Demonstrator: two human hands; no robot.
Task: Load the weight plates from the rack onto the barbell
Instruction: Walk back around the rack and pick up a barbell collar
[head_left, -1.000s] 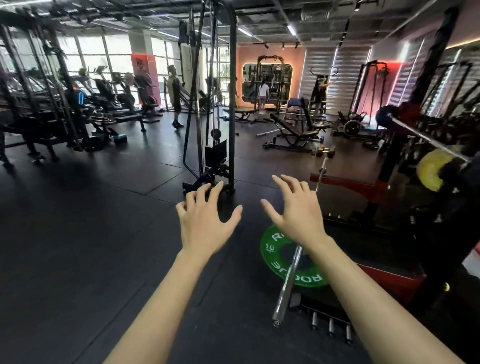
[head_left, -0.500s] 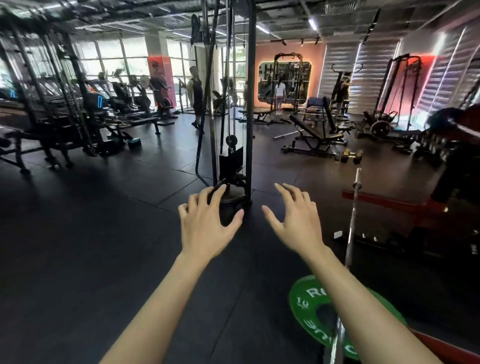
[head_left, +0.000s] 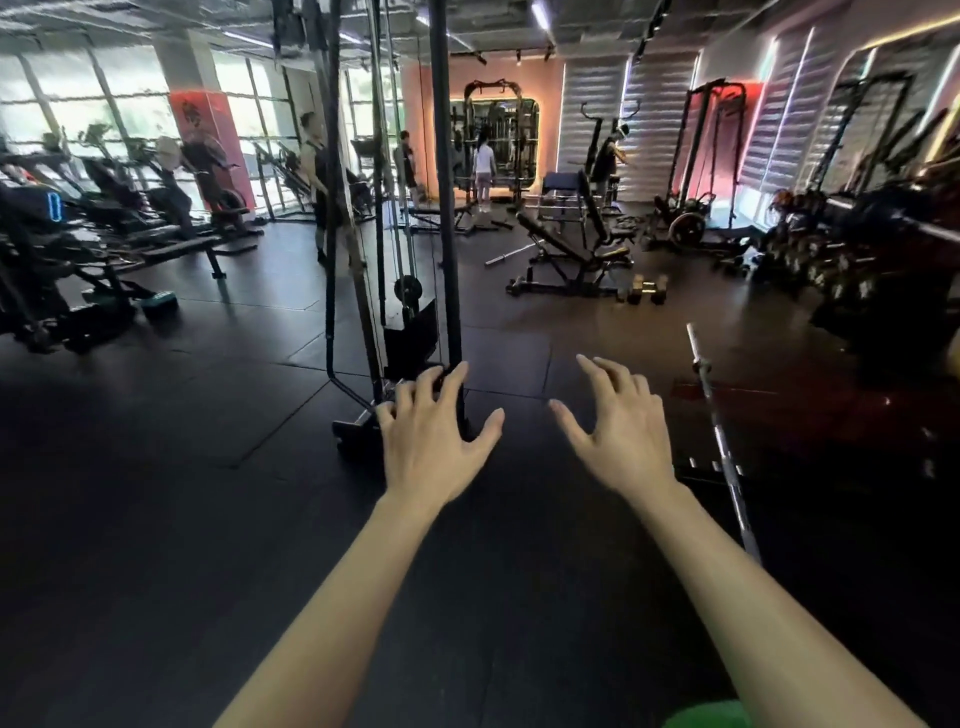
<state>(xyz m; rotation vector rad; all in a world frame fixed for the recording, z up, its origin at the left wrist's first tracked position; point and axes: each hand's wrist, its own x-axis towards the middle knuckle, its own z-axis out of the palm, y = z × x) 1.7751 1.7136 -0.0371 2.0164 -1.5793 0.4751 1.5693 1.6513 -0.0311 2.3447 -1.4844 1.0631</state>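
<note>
The fingers (head_left: 447, 387) of the left hand (head_left: 434, 441) are spread apart and lightly curled, clamped on nothing. The fingers (head_left: 602, 374) of the right hand (head_left: 621, 441) are likewise apart and empty. Both bare hands are held palm-down ahead of the body, side by side and well apart from any plate.

The long chrome steel barbell (head_left: 719, 447) lies at about 2 o'clock from the right hand, running away from the viewer over the black rubber floor (head_left: 156, 493); its near part is hidden behind the right forearm. A sliver of a round green rubber weight plate (head_left: 709, 717) shows at 5 o'clock, at the bottom edge of the view; whether it sits on the bar cannot be told. A dark storage rack (head_left: 872, 260) stands at 2 o'clock, far right; its contents are too blurred to be identified. A black steel cable-machine frame (head_left: 441, 208) rises at 12 o'clock, just beyond the left hand.

The step in hand is judged to be the approach for the next plate, with loading only partly done. It is advised that the body be turned toward the rack before reaching. A plate should be taken with both hands at opposite rim edges, fingers wrapped fully. The centre hole should be aligned with the sleeve end before sliding, and toes kept clear of the drop path.
</note>
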